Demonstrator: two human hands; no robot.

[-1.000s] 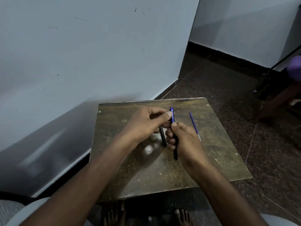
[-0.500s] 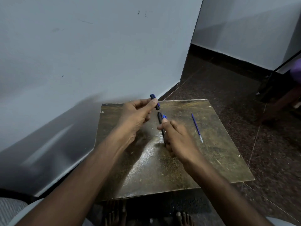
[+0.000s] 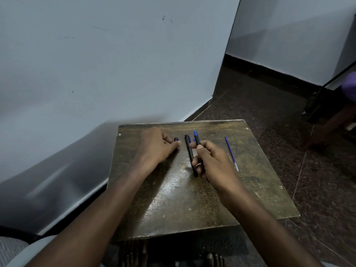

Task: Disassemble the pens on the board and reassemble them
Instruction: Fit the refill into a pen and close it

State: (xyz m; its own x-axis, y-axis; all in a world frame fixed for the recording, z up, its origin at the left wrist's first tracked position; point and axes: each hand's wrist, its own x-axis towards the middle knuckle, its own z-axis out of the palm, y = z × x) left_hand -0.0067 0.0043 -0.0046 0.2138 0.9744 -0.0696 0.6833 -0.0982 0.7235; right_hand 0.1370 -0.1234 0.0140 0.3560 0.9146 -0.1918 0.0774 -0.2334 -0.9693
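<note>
Right hand, grip: thumb and forefinger pinched around a pen, the remaining fingers curled under it. Cap is off; blue section and writing tip point toward the far edge of the worktop. Held low, near the worktop centre, tip raised clear, probably so that the front end stays accessible for the next part to be pulled or unscrewed.

Left hand, grip: fingers folded down over a small dark cap, of which only the far end shows past the fingertips. Hand is pressed low toward the worktop's far-left area. Judgement: the cap is being set down out of the way, on the side opposite the other loose parts. Whether it already rests on the surface, I cannot tell.

Between the two hands: a second black pen lies on the worktop, lengthwise from near to far, just beside the right fingers. It looks whole, so likely awaits its turn.

Toward the right edge: a thin blue refill lies alone, well apart from both hands. Already extracted, by the look of it.

Obstructions: the lying pen sits close enough to the right hand to be nudged and rolled. Otherwise the worktop is bare. Wall stands beyond the left edge, dark floor beyond the right.
</note>
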